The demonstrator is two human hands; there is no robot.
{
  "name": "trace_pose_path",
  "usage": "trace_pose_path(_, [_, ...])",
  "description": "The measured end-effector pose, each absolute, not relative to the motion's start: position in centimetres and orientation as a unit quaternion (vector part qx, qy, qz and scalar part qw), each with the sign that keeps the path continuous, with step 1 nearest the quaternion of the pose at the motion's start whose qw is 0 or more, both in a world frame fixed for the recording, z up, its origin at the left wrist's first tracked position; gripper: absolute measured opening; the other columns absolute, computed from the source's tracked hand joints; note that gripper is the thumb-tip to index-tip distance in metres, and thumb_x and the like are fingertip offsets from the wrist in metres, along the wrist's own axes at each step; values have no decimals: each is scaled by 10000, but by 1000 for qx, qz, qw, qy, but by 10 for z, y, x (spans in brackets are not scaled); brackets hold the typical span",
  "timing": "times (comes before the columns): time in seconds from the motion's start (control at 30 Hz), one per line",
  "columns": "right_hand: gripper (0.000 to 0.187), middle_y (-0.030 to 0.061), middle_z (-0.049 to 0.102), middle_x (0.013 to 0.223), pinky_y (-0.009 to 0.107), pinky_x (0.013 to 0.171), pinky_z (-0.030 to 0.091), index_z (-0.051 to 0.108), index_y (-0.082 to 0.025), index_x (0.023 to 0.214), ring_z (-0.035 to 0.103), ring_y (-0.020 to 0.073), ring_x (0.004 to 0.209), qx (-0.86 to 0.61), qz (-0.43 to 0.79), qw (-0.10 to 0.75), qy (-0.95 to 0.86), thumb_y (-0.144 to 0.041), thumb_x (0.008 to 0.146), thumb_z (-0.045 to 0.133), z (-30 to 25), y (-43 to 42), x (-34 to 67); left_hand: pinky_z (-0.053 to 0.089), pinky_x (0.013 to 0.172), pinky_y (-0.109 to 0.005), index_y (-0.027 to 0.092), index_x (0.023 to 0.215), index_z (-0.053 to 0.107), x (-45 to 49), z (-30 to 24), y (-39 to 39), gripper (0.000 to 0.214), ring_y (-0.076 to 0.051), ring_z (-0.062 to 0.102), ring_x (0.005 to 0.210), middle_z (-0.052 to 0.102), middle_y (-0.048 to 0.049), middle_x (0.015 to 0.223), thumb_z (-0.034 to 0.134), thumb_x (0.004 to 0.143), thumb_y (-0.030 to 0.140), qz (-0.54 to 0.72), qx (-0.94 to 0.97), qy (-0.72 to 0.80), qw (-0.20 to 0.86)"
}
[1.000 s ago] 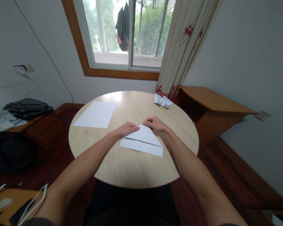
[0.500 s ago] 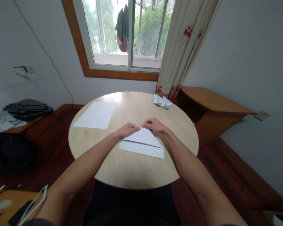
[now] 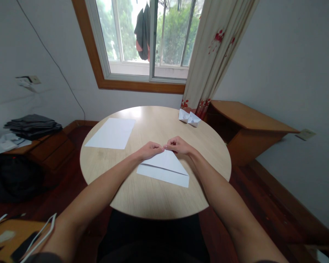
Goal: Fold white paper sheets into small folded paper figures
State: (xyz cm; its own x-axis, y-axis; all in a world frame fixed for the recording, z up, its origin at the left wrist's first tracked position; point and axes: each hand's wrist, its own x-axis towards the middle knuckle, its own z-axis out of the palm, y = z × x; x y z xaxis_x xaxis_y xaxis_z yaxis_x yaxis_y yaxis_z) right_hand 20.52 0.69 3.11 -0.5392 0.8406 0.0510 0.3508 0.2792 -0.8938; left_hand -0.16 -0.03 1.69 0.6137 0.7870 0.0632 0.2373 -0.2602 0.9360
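A white sheet of paper (image 3: 166, 162), folded into a triangle with a flat strip along its near edge, lies on the round wooden table (image 3: 153, 201). My left hand (image 3: 151, 150) is closed at the top point of the triangle, thumb and fingers pinching the paper there. Close beside it, my right hand (image 3: 178, 145) is closed too, its thumb and forefinger pinched at the same tip. The two thumbs nearly meet. The fingertips under the paper are hidden.
A flat white sheet (image 3: 112, 133) lies at the table's left. Two folded paper shapes (image 3: 189, 117) stand at the back right edge. Beyond are a window, a curtain (image 3: 208, 65) and a wooden desk (image 3: 252, 117). A stack of dark cloth (image 3: 33, 126) sits at the left.
The folded paper has turned slightly, its near edge shifting left and toward me. Both hands stay pinched at the tip, with the right moved very slightly right.
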Motion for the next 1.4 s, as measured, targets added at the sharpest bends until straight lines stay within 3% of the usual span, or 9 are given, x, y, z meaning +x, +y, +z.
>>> trace_pose_path(0.23, [446, -54, 447, 446, 196, 395, 237, 568, -131, 613, 368, 55, 411, -403, 466, 278, -736, -555, 648, 702, 34, 3, 202, 248, 467, -205, 122, 680, 577, -2, 13, 2, 412, -77, 388, 500, 454, 31, 557, 579, 737, 530, 278, 727, 326, 537])
trace_pose_path(0.43, [425, -62, 425, 433, 202, 392, 212, 572, -130, 606, 342, 50, 401, -406, 454, 286, -740, -533, 649, 699, 32, 6, 201, 216, 461, -210, 131, 607, 537, -1, 14, 2, 425, -73, 356, 491, 408, 39, 530, 566, 747, 530, 264, 749, 362, 489])
trace_pose_path(0.93, [459, -55, 456, 492, 200, 417, 241, 591, -124, 705, 373, 60, 445, -407, 454, 271, -745, -569, 657, 690, 24, 14, 214, 163, 442, -225, 158, 548, 443, 0, 14, -3, 493, -64, 278, 458, 322, 52, 499, 555, 747, 594, 267, 739, 380, 488])
trace_pose_path(1.13, [483, -67, 398, 464, 208, 413, 196, 476, -160, 572, 327, 53, 437, -420, 445, 274, -742, -580, 628, 706, 27, 10, 211, 151, 456, -229, 157, 539, 437, 0, 11, 2, 496, -66, 272, 475, 301, 49, 508, 530, 767, 588, 283, 761, 376, 446])
trace_pose_path(1.4, [484, -75, 360, 456, 213, 416, 175, 430, -174, 547, 304, 50, 438, -431, 432, 284, -740, -556, 623, 718, 33, 9, 214, 141, 452, -228, 167, 547, 400, 0, 8, 1, 502, -64, 252, 476, 278, 49, 521, 527, 766, 600, 275, 758, 375, 458])
